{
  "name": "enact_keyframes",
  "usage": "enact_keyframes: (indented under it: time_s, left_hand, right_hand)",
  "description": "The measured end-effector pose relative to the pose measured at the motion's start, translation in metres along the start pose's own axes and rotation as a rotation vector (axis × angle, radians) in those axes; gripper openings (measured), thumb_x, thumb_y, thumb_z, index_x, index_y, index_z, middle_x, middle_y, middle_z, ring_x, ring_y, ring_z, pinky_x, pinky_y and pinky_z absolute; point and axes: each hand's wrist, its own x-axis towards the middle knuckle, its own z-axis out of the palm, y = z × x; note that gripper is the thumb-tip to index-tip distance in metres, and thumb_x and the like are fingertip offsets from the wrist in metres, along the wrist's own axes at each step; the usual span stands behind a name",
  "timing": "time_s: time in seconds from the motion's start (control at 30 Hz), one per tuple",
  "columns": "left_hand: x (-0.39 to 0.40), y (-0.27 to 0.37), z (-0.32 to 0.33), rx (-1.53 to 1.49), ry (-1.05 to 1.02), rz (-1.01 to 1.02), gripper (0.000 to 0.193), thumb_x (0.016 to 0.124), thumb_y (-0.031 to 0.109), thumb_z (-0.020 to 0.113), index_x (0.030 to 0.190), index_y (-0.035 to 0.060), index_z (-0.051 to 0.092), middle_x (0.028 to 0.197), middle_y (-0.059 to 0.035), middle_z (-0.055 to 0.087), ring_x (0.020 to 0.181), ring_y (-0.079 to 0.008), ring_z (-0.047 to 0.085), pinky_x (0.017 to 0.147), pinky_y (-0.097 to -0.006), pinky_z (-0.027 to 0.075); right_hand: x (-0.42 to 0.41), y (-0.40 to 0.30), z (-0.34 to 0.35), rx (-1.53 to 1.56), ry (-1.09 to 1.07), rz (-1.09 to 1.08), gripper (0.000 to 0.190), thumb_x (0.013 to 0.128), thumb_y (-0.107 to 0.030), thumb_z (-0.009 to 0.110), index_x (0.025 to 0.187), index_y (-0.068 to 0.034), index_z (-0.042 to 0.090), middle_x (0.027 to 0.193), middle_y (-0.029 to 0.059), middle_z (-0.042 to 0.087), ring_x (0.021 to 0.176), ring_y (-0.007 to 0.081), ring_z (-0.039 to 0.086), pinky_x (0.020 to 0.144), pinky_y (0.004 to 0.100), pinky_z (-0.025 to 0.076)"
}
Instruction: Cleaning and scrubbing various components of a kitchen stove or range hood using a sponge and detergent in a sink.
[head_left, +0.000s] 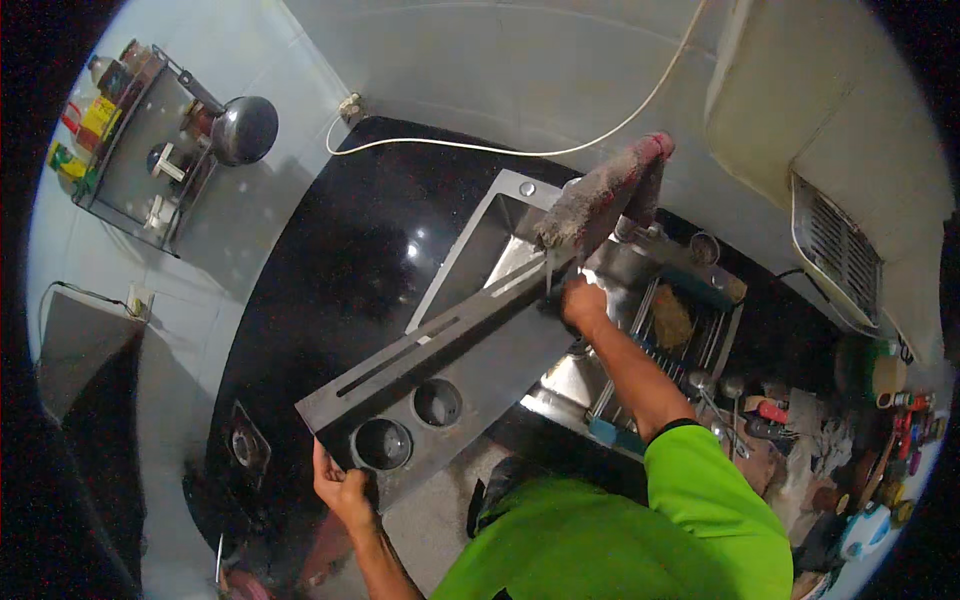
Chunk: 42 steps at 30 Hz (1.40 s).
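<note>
A long grey metal rack (480, 382) with a narrow slot and two round openings lies tilted across the view, its far end over the steel sink (457, 266). My left hand (341, 480) grips its near left corner, fingers underneath and thumb at the edge. Close against the far part of the rack is my right hand (585, 304), curled; its fingertips are hidden, and a dark patch beside them is too blurred to name. Just beyond, a worn grey and red cloth (600, 187) hangs above the sink.
A wire drying rack (645, 330) spans the sink's right part, holding a brown pad (673, 315). Ladles (701, 382) and other utensils crowd the right. Black countertop (337, 247) runs left to a stove burner (246, 446). A wall shelf (135, 165) carries jars and a hanging pan (245, 131).
</note>
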Motion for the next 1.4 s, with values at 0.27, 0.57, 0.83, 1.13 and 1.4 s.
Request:
enact_keyframes:
  time_s: [0.27, 0.57, 0.83, 1.13, 1.4]
  left_hand:
    - [0.009, -0.019, -0.014, 0.066, -0.037, 0.011, 0.069, 0.060, -0.007, 0.045, 0.129, -0.0120, 0.041, 0.122, -0.0144, 0.053, 0.110, -0.0210, 0.054, 0.097, -0.0278, 0.036]
    - [0.003, -0.015, -0.017, 0.087, -0.047, -0.057, 0.069, 0.059, -0.005, 0.046, 0.128, -0.0121, 0.042, 0.121, -0.0140, 0.053, 0.109, -0.0201, 0.054, 0.096, -0.0269, 0.037]
    - [-0.006, -0.021, -0.011, 0.012, -0.004, 0.003, 0.071, 0.059, -0.009, 0.044, 0.131, -0.0126, 0.039, 0.125, -0.0160, 0.051, 0.113, -0.0218, 0.051, 0.100, -0.0285, 0.034]
    - [-0.004, -0.016, -0.007, 0.063, -0.016, 0.070, 0.070, 0.060, -0.009, 0.044, 0.129, -0.0127, 0.040, 0.124, -0.0161, 0.052, 0.113, -0.0221, 0.052, 0.100, -0.0290, 0.034]
    - [-0.005, -0.014, -0.012, 0.081, 0.013, -0.011, 0.067, 0.060, -0.009, 0.043, 0.128, -0.0119, 0.042, 0.121, -0.0151, 0.054, 0.109, -0.0211, 0.054, 0.096, -0.0275, 0.037]
  right_hand:
    - [0.031, 0.060, -0.030, 0.044, -0.558, 0.028, 0.035, 0.066, -0.019, 0.060, 0.099, -0.006, 0.067, 0.103, 0.0171, 0.065, 0.093, 0.0344, 0.063, 0.076, 0.0422, 0.052]
    - [0.003, 0.025, -0.012, 0.267, 0.218, -0.169, 0.032, 0.072, -0.017, 0.065, 0.101, -0.003, 0.062, 0.094, 0.0196, 0.062, 0.085, 0.0327, 0.063, 0.070, 0.0444, 0.052]
    - [0.016, 0.013, -0.012, 0.073, 0.019, 0.013, 0.021, 0.074, -0.014, 0.057, 0.093, -0.006, 0.063, 0.095, 0.0158, 0.065, 0.080, 0.0338, 0.065, 0.068, 0.0451, 0.053]
    - [0.004, 0.035, 0.010, 0.140, -0.696, -0.302, 0.028, 0.066, -0.025, 0.069, 0.080, -0.001, 0.069, 0.075, 0.0194, 0.065, 0.070, 0.0318, 0.064, 0.067, 0.0397, 0.050]
    - [-0.011, 0.050, -0.020, 0.783, 0.017, 0.294, 0.033, 0.068, -0.019, 0.075, 0.093, -0.002, 0.062, 0.086, 0.0173, 0.065, 0.083, 0.0269, 0.063, 0.075, 0.0377, 0.049]
